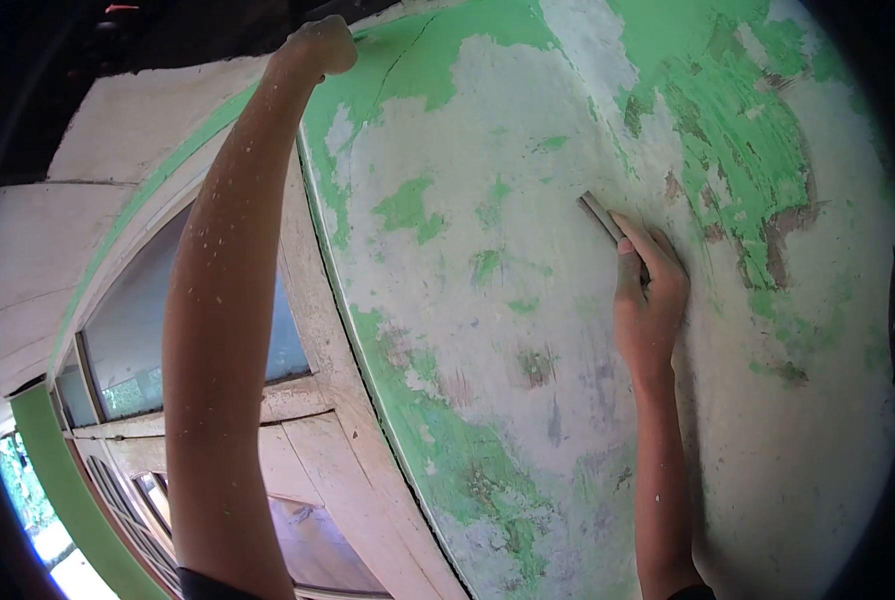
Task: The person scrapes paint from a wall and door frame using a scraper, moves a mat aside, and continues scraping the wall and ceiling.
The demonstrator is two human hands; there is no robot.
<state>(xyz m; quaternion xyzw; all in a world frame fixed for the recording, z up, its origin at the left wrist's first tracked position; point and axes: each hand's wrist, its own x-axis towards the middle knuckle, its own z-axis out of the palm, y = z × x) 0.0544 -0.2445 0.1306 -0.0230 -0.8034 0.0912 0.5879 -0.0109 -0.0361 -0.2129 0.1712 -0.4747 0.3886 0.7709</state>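
My right hand (653,275) is at the middle right, its fingers and thumb closed around a thin, flat grey piece (600,217). Seen nearly edge-on, that piece shows a lengthwise line like two layers and points up and left, right at the wall. The wall (538,330) has green paint over much of it, with large bare whitish patches and brownish scuffs. Raised high at the upper left, my left hand (326,47) is a fist beside the wall's top edge. Whatever it may hold is hidden. Pale specks dot my left forearm.
A whitish wooden frame (343,350) with glass panes (143,320) runs along the left, partly behind my left arm. Boarded pale panels (38,260) lie beyond it at far left. A green post (53,470) stands at lower left, with daylight behind it.
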